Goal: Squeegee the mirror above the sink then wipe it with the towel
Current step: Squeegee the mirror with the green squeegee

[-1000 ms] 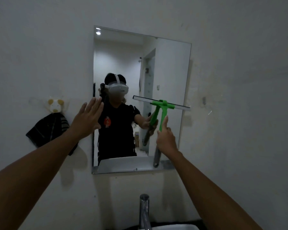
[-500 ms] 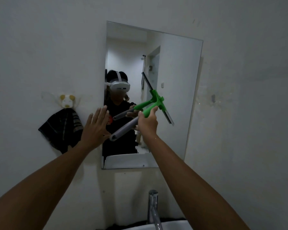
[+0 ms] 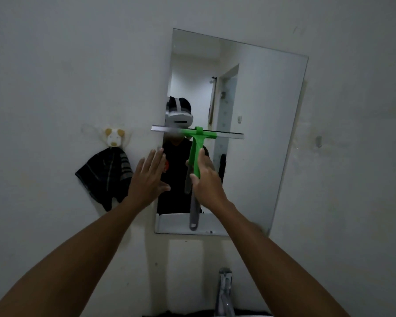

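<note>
While the right hand (image 3: 207, 181) is closing its fingers around the squeegee (image 3: 198, 143) handle, the blade is lying level across the mirror's (image 3: 256, 138) left half, handle pointing down. Beside it, the left hand (image 3: 146, 179) is spreading open and empty at the mirror's left edge. Left of the mirror, the towel (image 3: 105, 177) is hanging, nearer that hand.

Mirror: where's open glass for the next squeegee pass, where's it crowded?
Free: mirror right half and top, beyond the squeegee. Crowded: lower left, with the left hand at the edge and the right hand on the handle.
</note>
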